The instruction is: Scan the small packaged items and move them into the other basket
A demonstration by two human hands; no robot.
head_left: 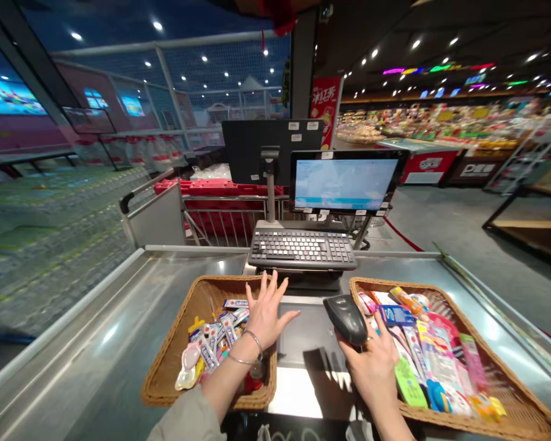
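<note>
My left hand (267,312), with bracelets at the wrist, is open with fingers spread above the right edge of the left wicker basket (165,361). Small wrapped packets (211,343) lie in that basket. My right hand (371,361) is wrapped round a black handheld scanner (349,320), whose head points up and to the left. Beside it, the right wicker basket (509,380) holds colourful packaged items (441,349), among them a green packet (408,383) and a blue box (396,315).
A black keyboard (303,248) stands behind the baskets, below a lit monitor (344,184) and a dark screen seen from behind (248,147). A metal counter (114,331) runs under everything. Beyond it are a cart (229,214) and shop displays.
</note>
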